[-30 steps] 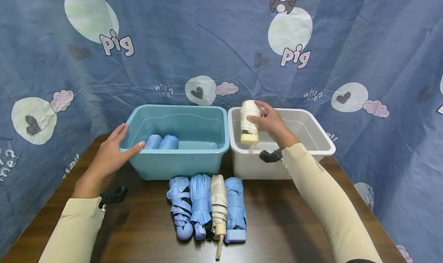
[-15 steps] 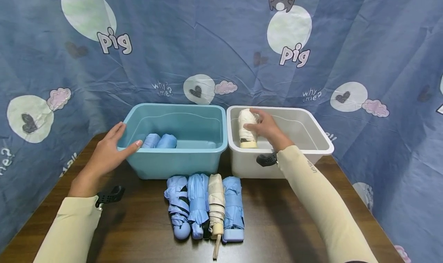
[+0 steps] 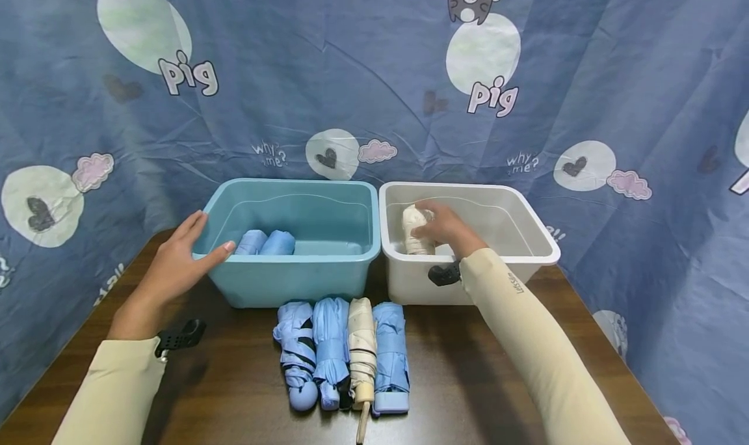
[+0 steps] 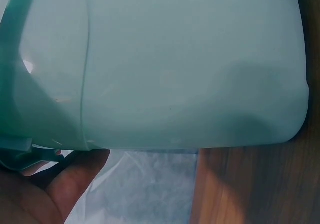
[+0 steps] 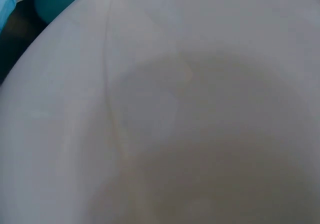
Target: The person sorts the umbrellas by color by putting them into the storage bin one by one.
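Note:
My right hand (image 3: 447, 227) grips a cream folded umbrella (image 3: 413, 220) low inside the left part of the white bin (image 3: 412, 285). The front rim hides the umbrella's lower end. The right wrist view holds mostly the bin's pale wall (image 5: 150, 94), with neither hand nor umbrella visible. With fingers spread, my left hand (image 3: 170, 269) rests on the left front corner of the teal bin (image 3: 292, 282), its thumb on the front rim. Two blue rolled umbrellas (image 3: 277, 242) lie in that bin. The left wrist view has part of the hand (image 4: 70, 186) beneath the bin's wall.
On the brown table (image 3: 456, 380), several folded umbrellas lie side by side in front of the bins: a periwinkle one (image 3: 296, 360), a blue one (image 3: 331, 354), a cream one (image 3: 362, 347) and another blue one (image 3: 391, 354). A patterned blue curtain (image 3: 374, 61) hangs behind.
My right hand has lowered the cream umbrella from above the white bin's rim down inside it. The left hand stays on the teal bin's corner. The head view has shifted slightly.

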A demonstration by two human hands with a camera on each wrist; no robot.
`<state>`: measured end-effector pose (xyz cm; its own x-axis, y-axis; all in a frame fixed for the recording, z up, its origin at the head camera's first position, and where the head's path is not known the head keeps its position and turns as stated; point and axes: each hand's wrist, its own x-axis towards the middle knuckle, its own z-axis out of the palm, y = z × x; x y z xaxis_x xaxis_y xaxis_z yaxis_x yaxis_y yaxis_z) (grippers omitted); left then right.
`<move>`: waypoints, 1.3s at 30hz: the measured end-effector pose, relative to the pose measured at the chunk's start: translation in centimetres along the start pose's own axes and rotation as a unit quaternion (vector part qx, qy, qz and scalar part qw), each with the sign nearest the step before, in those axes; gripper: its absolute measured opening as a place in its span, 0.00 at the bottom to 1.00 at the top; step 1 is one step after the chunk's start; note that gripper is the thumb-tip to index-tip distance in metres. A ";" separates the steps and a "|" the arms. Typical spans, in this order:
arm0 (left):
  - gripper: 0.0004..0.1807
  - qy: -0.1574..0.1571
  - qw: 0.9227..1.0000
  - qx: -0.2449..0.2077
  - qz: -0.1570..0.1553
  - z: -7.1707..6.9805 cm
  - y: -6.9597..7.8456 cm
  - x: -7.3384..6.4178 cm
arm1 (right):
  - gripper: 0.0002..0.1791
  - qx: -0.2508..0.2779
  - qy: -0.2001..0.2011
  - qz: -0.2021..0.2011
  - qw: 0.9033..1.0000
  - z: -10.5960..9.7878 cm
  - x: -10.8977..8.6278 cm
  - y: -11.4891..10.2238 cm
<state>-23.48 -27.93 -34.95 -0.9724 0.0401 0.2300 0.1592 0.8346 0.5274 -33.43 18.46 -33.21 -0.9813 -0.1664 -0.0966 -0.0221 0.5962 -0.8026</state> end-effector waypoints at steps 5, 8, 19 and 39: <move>0.53 -0.005 1.000 0.002 -0.001 0.0 0.0 0.1 | 0.42 -0.012 -0.012 0.022 1.000 0.0 -0.4 0.0; 0.53 -0.006 1.000 0.000 -0.001 0.1 -0.2 0.2 | 0.42 -0.026 -0.012 0.040 0.999 0.0 -0.5 0.0; 0.52 -0.007 1.000 -0.003 0.000 -0.2 -0.1 0.0 | 0.37 -0.011 -0.013 0.087 0.996 0.1 -0.6 -0.3; 0.53 -0.007 1.000 -0.004 -0.001 -0.1 -0.1 0.0 | 0.32 0.008 -0.028 0.096 0.995 -0.1 -0.2 -0.6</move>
<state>-23.50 -28.07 -34.88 -0.9751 0.0465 0.2168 0.1583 0.8304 0.5342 -33.28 18.23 -32.66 -0.9549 -0.0941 -0.2815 0.1686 0.6086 -0.7754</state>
